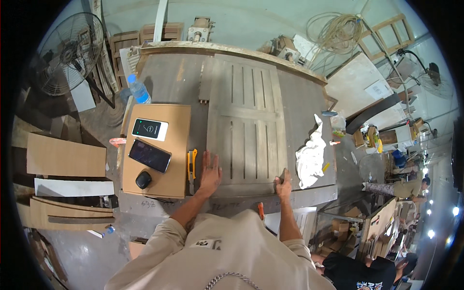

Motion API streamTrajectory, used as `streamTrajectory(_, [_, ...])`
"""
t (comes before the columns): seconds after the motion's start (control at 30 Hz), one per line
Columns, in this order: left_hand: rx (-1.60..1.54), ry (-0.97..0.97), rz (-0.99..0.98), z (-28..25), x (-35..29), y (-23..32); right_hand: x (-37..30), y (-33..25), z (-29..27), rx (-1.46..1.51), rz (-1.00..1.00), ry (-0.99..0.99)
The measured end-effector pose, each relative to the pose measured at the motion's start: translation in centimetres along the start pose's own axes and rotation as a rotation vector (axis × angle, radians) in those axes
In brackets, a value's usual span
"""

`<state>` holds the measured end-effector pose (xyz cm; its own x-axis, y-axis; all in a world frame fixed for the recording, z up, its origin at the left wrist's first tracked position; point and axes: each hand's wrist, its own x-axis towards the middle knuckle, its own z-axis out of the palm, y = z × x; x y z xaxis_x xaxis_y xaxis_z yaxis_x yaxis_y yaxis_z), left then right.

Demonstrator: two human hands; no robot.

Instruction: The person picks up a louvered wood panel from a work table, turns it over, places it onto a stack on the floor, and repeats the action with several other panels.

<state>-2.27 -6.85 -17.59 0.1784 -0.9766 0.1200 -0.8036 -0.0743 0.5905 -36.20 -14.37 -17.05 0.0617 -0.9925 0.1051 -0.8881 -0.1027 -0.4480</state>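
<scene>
A grey-brown wooden panel door point(247, 115) with long narrow slots lies flat on the workbench point(166, 67), its near end toward me. My left hand point(210, 175) rests at the door's left edge near its close corner, fingers stretched out. At the right edge, by the other near corner, my right hand point(284, 184) touches the door with its thumb apart from the fingers. Both hands look open, holding no tool. Just left of my left hand lies a yellow utility knife point(191, 166), beside a cardboard box point(169, 186). A crumpled white cloth point(310, 157) lies right of my right hand.
On the box sit a white phone point(150, 128), a dark phone point(150, 154) and a small black case point(143, 180). A water bottle point(139, 91) stands behind it. A fan point(72, 53) is at far left. Another person point(360, 270) is at lower right.
</scene>
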Motion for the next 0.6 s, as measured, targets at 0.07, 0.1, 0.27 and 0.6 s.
streamTrajectory(0.07, [-0.011,0.003,0.004,0.0,-0.2,-0.7,0.4,-0.9,-0.4,0.076,0.084,-0.048])
streamTrajectory(0.1, [0.007,-0.012,0.0,-0.1,-0.2,-0.9,0.6,-1.3,-0.3,0.078,0.091,-0.053])
streamTrajectory(0.27, [0.058,-0.033,0.011,-0.3,0.4,-0.7,0.7,-1.6,-0.6,0.067,0.12,-0.054])
streamTrajectory(0.6, [0.109,0.222,-0.024,-2.7,13.5,-0.2,10.1,-2.4,1.2,-0.104,-0.011,0.031])
